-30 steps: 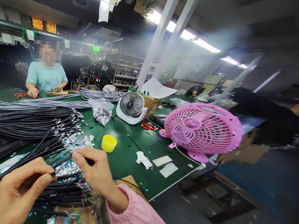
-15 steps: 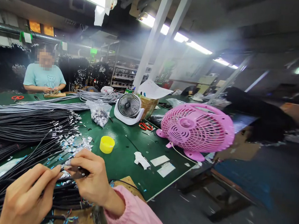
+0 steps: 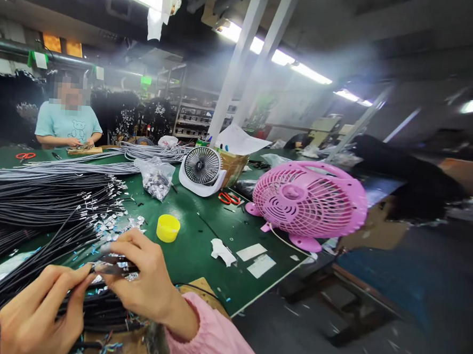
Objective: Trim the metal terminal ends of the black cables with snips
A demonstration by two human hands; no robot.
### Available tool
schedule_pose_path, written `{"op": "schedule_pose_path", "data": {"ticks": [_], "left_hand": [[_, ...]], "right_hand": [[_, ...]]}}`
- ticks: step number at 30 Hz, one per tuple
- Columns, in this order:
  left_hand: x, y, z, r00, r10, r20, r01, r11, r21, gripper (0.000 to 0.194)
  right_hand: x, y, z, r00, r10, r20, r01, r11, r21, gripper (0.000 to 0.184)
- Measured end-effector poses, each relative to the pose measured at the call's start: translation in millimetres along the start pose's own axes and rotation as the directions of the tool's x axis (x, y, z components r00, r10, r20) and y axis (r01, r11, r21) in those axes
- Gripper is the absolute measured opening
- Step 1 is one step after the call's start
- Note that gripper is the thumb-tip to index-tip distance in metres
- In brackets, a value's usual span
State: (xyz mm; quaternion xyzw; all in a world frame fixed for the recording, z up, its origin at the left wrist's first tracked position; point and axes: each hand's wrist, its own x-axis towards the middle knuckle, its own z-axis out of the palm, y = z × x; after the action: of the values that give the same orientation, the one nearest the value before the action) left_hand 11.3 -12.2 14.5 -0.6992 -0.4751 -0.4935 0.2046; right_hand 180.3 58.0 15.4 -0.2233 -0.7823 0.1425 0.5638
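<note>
Thumb and fingers of my left hand (image 3: 46, 309) pinch the tip of a black cable (image 3: 92, 269) at the lower left. Close beside it, my right hand (image 3: 144, 281) is closed round a small dark metal tool (image 3: 121, 265) with two thin arms. Its exact kind is partly hidden by the fingers. The tool's tips are at the cable end, and I cannot tell whether they touch it. Grey covers sit on my right thumb and index fingertips. Below both hands are black cables (image 3: 106, 310) with coloured wire ends.
Bundled black cables (image 3: 38, 197) with foil ends cover the table's left side. Around them are grey cables (image 3: 101, 166), a plastic bag (image 3: 155, 178), a yellow cap (image 3: 168, 228), a white fan (image 3: 202, 169), red scissors (image 3: 229, 198) and a pink fan (image 3: 307, 200). A person (image 3: 69, 121) sits opposite.
The tool's two arms show wider apart, with my right thumb and index finger spread further. My left hand has shifted slightly left and down. The whole view has moved a little.
</note>
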Motion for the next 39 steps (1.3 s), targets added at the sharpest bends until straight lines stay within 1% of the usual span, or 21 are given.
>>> {"op": "schedule_pose_path", "data": {"ticks": [3, 5, 7, 8, 9, 11, 13, 14, 16, 17, 19, 21, 25, 28, 31, 32, 33, 34, 36, 37, 39], "left_hand": [[-2, -4, 2.9, 0.998, 0.060, -0.009, -0.060, 0.998, 0.019, 0.019], [-3, -8, 6.4, 0.999, 0.043, 0.027, -0.042, 0.999, -0.034, 0.023], [-3, -14, 9.1, 0.991, -0.051, 0.123, 0.069, 0.988, -0.141, 0.026], [-3, -17, 9.7, 0.976, -0.107, 0.189, 0.145, 0.969, -0.199, 0.029], [-2, -19, 9.7, 0.951, -0.166, 0.260, 0.232, 0.941, -0.248, 0.033], [1, -21, 8.2, 0.886, -0.273, 0.374, 0.395, 0.868, -0.300, 0.040], [5, -17, 5.5, 0.836, -0.360, 0.413, 0.503, 0.805, -0.315, 0.044], [7, -14, 4.2, 0.823, -0.402, 0.402, 0.534, 0.788, -0.306, 0.045], [10, -5, 2.7, 0.826, -0.449, 0.342, 0.543, 0.798, -0.261, 0.044], [10, -2, 2.6, 0.837, -0.456, 0.304, 0.528, 0.818, -0.226, 0.042], [8, 3, 4.0, 0.878, -0.419, 0.232, 0.462, 0.868, -0.180, 0.040], [4, 3, 6.3, 0.915, -0.359, 0.183, 0.390, 0.903, -0.182, 0.038], [-3, 2, 8.0, 0.946, -0.295, 0.135, 0.317, 0.930, -0.187, 0.026], [-3, 4, 5.3, 0.948, -0.295, 0.119, 0.311, 0.938, -0.155, 0.019], [2, 4, 0.9, 0.929, -0.364, 0.072, 0.369, 0.925, -0.093, 0.021], [4, 4, -0.5, 0.926, -0.376, 0.037, 0.378, 0.924, -0.064, 0.023], [6, 3, -1.7, 0.927, -0.375, 0.007, 0.375, 0.926, -0.041, 0.025], [7, 3, -2.8, 0.931, -0.365, -0.006, 0.364, 0.931, -0.028, 0.027], [8, 4, -3.9, 0.944, -0.330, 0.007, 0.330, 0.943, -0.033, 0.028], [8, 5, -3.9, 0.950, -0.313, 0.012, 0.314, 0.949, -0.043, 0.027], [6, 8, -3.2, 0.957, -0.289, 0.003, 0.289, 0.956, -0.046, 0.024]], "right_hand": [[-2, 3, 2, 0.998, -0.044, 0.042, 0.044, 0.999, 0.013, 0.013], [-2, 5, 1, 0.997, -0.010, 0.071, 0.009, 1.000, 0.022, 0.013], [1, 7, -1, 0.992, 0.058, 0.113, -0.062, 0.998, 0.030, 0.011], [3, 7, -2, 0.987, 0.088, 0.136, -0.093, 0.995, 0.037, 0.013], [4, 7, -3, 0.981, 0.112, 0.157, -0.120, 0.992, 0.047, 0.017], [5, 7, -2, 0.975, 0.132, 0.178, -0.148, 0.986, 0.078, 0.022], [3, 7, 2, 0.987, 0.099, 0.124, -0.111, 0.989, 0.102, 0.021], [1, 6, 3, 0.996, 0.056, 0.076, -0.063, 0.993, 0.098, 0.020], [-2, 4, 6, 0.998, -0.068, -0.009, 0.068, 0.997, 0.036, 0.019], [-3, 3, 6, 0.991, -0.130, -0.027, 0.130, 0.991, -0.010, 0.021], [-4, 2, 6, 0.980, -0.198, -0.017, 0.195, 0.975, -0.104, 0.024], [-3, 1, 4, 0.976, -0.216, 0.013, 0.215, 0.957, -0.195, 0.026], [0, -1, 0, 0.973, -0.208, 0.096, 0.229, 0.914, -0.335, 0.017], [0, -2, 0, 0.968, -0.212, 0.138, 0.250, 0.881, -0.402, 0.020], [-2, -2, 2, 0.957, -0.239, 0.164, 0.287, 0.857, -0.429, 0.021], [-3, -2, 3, 0.960, -0.228, 0.161, 0.275, 0.869, -0.412, 0.021], [-3, -3, 4, 0.970, -0.194, 0.144, 0.234, 0.897, -0.374, 0.020], [-3, -4, 5, 0.985, -0.136, 0.106, 0.163, 0.935, -0.315, 0.019], [0, -8, 7, 0.999, 0.043, 0.016, -0.041, 0.988, -0.151, 0.015], [3, -11, 7, 0.989, 0.147, -0.005, -0.147, 0.987, -0.064, 0.013], [10, -17, 6, 0.955, 0.294, 0.034, -0.296, 0.953, 0.069, 0.019]]}}
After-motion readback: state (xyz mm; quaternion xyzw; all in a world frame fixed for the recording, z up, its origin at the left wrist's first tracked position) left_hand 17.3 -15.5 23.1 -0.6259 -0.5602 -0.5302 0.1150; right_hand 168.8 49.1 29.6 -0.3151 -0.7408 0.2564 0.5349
